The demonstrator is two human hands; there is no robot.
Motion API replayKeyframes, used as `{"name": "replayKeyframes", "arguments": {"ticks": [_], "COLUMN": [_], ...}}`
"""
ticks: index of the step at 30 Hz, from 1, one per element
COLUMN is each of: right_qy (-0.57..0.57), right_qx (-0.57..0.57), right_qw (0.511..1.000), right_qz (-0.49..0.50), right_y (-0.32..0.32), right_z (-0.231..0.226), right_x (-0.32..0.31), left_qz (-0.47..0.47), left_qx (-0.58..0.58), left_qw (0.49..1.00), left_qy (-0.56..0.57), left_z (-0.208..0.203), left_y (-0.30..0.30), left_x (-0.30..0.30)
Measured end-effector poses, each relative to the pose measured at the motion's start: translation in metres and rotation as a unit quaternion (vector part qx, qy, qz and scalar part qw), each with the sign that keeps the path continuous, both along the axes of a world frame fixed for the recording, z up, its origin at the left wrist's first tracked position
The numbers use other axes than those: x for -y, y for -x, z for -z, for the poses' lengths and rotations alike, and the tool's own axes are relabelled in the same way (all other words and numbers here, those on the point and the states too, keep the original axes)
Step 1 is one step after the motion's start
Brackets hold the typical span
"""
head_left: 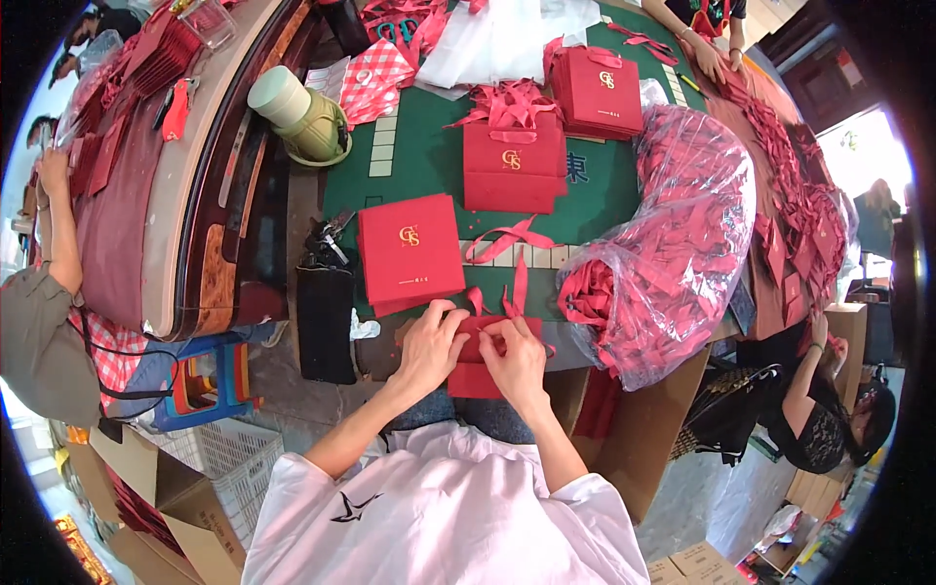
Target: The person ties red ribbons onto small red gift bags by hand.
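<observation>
A red paper gift bag (475, 380) lies flat at the table's front edge, below my hands. My left hand (429, 343) is closed at the bag's left side, its thumb and finger pinching near the top. My right hand (515, 359) is bent in a pinch over the bag, at a red ribbon (519, 283) whose ends extend onto the table. What exactly lies between the fingertips is partly hidden. Just beyond my left hand sits a stack of flat red bags (409, 252). Another red ribbon piece (509, 237) lies to its right.
Stacked red bags with ribbon handles (512, 171) stand farther back on the green table (419, 161). A clear plastic sack of red ribbons (673, 244) bulges at right. A green cup (317, 127) and black pouch (327, 327) are left. Other people work around the tables.
</observation>
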State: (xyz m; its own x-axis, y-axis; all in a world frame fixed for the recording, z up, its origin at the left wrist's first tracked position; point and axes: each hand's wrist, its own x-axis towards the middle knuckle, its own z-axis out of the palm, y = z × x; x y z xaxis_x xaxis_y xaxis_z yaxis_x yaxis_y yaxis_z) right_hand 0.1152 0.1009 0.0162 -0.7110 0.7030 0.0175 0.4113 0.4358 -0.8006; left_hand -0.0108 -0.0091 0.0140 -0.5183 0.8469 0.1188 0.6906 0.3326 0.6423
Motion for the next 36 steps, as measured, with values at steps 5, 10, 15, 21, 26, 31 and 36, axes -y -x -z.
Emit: {"name": "replayKeyframes", "arguments": {"ticks": [5,10,15,21,26,31,36], "right_qy": [-0.006,0.066,0.086,-0.011,0.076,0.067,-0.013], "right_qx": [-0.008,-0.01,0.004,0.016,0.018,-0.049,-0.077], "right_qw": [1.0,0.997,0.994,0.999,0.995,0.993,0.993], "right_qz": [0.028,0.045,0.06,0.036,0.061,0.083,0.088], "right_y": [0.002,-0.003,-0.007,-0.007,-0.004,-0.006,-0.011], "right_z": [0.005,-0.002,-0.008,-0.007,-0.011,-0.003,0.0], "right_x": [0.003,0.003,0.006,0.009,0.009,0.019,0.019], "left_qz": [0.014,0.03,0.033,0.018,0.017,-0.007,0.014], "left_qx": [0.044,0.075,0.063,0.081,0.07,-0.005,0.008], "left_qw": [0.999,0.997,0.997,0.995,0.996,0.996,0.996], "left_qy": [0.017,0.003,-0.032,-0.06,-0.056,-0.086,-0.089], "left_z": [-0.002,-0.005,-0.008,-0.009,-0.011,-0.01,-0.015], "left_y": [-0.003,-0.006,-0.011,-0.016,-0.023,-0.028,-0.027], "left_x": [-0.001,-0.001,-0.003,-0.005,-0.006,-0.006,-0.008]}}
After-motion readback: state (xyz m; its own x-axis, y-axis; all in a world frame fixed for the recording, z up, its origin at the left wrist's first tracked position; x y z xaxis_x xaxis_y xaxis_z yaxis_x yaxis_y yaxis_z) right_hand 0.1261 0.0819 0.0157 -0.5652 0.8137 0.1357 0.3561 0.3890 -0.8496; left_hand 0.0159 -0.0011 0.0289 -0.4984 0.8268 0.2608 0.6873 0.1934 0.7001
